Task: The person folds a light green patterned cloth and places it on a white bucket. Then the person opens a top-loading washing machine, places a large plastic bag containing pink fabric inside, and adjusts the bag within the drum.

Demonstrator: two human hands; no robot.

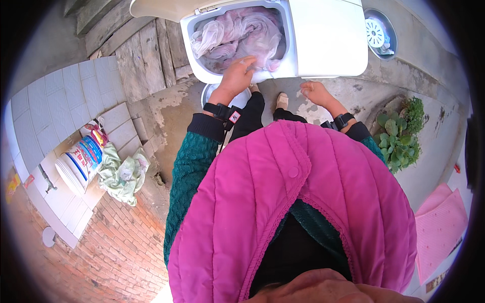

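Ahead of me stands a white twin-tub washing machine (329, 38), its left lid (163, 8) raised. Pale pink and white wet fabric (242, 34) lies bunched in the open wash tub (197, 64), with some water around it. My left hand (237, 75) reaches over the near rim, fingers apart and pointing right, close to the fabric; I see nothing held in it. Lower and to the right, my right hand (315, 93) hangs near the machine's front edge with its fingers loosely bent. Whether those fingers are closed is unclear. Both wrists carry black straps.
A metal basin (237, 96) sits on the floor below the tub. Another basin (394, 45) with a white slotted disc (374, 33) is at right. Left are a white bucket (81, 163), checked cloth (123, 174) and a tap (48, 181). Plants (398, 132) grow right.
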